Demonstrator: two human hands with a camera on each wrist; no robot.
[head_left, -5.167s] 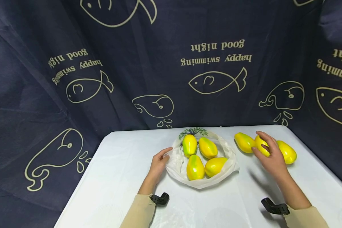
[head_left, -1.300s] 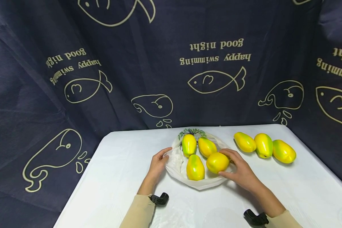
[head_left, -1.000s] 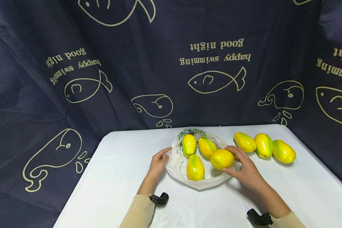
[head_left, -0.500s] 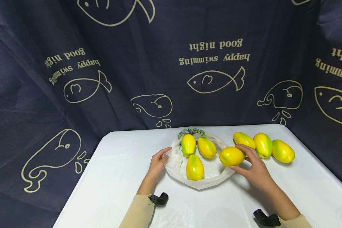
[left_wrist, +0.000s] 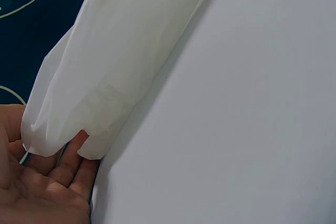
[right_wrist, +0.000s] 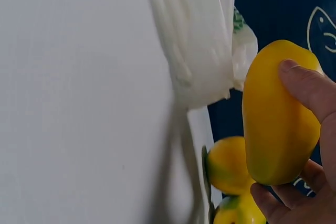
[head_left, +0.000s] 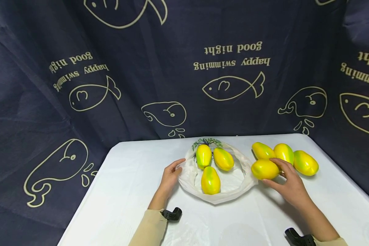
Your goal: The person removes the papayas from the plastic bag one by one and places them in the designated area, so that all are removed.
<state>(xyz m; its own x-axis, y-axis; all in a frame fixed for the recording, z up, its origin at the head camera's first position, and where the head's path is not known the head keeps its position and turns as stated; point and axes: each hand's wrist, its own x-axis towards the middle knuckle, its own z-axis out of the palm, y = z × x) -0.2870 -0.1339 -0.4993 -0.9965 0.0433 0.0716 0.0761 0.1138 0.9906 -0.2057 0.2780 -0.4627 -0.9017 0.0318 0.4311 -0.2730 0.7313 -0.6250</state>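
Note:
My right hand [head_left: 290, 186] holds a yellow mango [head_left: 265, 169] by one end, thumb and fingers round it, just right of the bag's rim. The right wrist view shows the same mango [right_wrist: 278, 114] raised, with the thumb across its side. A white plastic bag [head_left: 200, 195] with a printed green tree lies with its mouth spread wide, and three yellow-green mangoes [head_left: 210, 181] lie inside. My left hand [head_left: 169, 176] pinches the bag's left rim. In the left wrist view the edge of the bag [left_wrist: 126, 51] sits between thumb and fingers.
Three more mangoes [head_left: 305, 163] lie in a row at the back right of the white table [head_left: 135, 177], close behind the held one. A dark blue curtain [head_left: 160, 51] with fish and whale drawings hangs behind the table and along its sides.
My right hand, empty over the right-hand row 5.2 s ago, has since gripped the bag's front-right mango, lifted it and carried it rightward past the rim. The left hand stays put.

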